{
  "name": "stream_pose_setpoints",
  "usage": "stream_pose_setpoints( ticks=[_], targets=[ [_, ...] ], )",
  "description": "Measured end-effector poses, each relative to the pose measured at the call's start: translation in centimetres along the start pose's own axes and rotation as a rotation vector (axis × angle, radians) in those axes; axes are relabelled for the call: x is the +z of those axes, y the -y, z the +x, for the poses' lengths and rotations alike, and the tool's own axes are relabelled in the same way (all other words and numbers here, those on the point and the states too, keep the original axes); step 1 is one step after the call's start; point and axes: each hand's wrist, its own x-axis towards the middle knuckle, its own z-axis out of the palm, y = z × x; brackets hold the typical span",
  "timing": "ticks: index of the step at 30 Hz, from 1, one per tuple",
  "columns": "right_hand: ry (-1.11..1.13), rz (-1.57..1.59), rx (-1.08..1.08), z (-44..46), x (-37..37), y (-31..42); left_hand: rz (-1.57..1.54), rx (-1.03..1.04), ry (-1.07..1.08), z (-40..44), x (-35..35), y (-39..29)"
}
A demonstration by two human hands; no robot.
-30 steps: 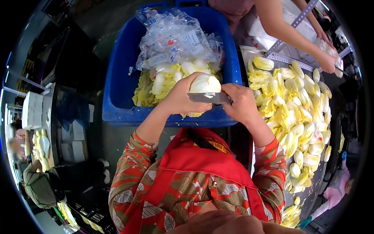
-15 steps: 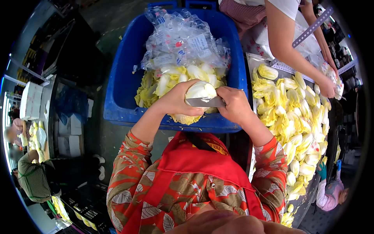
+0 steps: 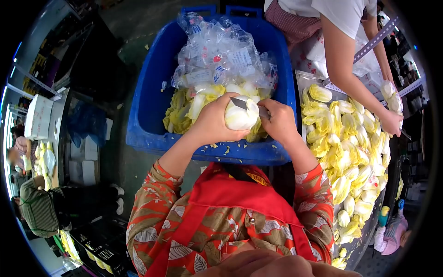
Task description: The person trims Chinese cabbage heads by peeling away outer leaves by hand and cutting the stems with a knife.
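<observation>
A pale cabbage head (image 3: 240,117) is held over the near part of a blue bin (image 3: 152,147), with my left hand (image 3: 213,121) wrapped round its left side. My right hand (image 3: 280,121) grips a knife (image 3: 239,103), whose blade lies across the top of the cabbage. The knife's handle is hidden in my fingers. Below and behind the cabbage, loose yellow leaves (image 3: 175,111) fill part of the bin, and crumpled clear plastic bags (image 3: 219,51) are heaped on them.
On the right, a metal table (image 3: 310,78) bears many cabbages (image 3: 344,138). A co-worker's arm (image 3: 350,74) reaches over its far end, holding a wrapped cabbage (image 3: 392,99). A perforated metal post (image 3: 376,40) crosses there. Other people stand at far left and lower right.
The knife blade has moved from the cabbage's near side to its top, and the cabbage has turned in my left hand. The bin and table appear slightly lower and further right.
</observation>
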Motion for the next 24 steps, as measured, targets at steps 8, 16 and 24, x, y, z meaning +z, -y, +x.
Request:
stream_pose_setpoints(
  ticks=[8, 16, 24],
  targets=[
    [0.053, -0.102, 0.354, -0.5, -0.9, -2.8, 0.088, 0.001, -0.228, -0.1, 0.0, 1.2],
    [0.004, 0.027, -0.045, -0.6, -0.3, 2.4, 0.099, -0.034, -0.208, 1.0, 0.3, 1.4],
    [-0.002, -0.025, 0.025, -0.1, -0.8, 2.2, 0.173, -0.04, -0.175, 1.0, 0.5, 1.3]
  ],
)
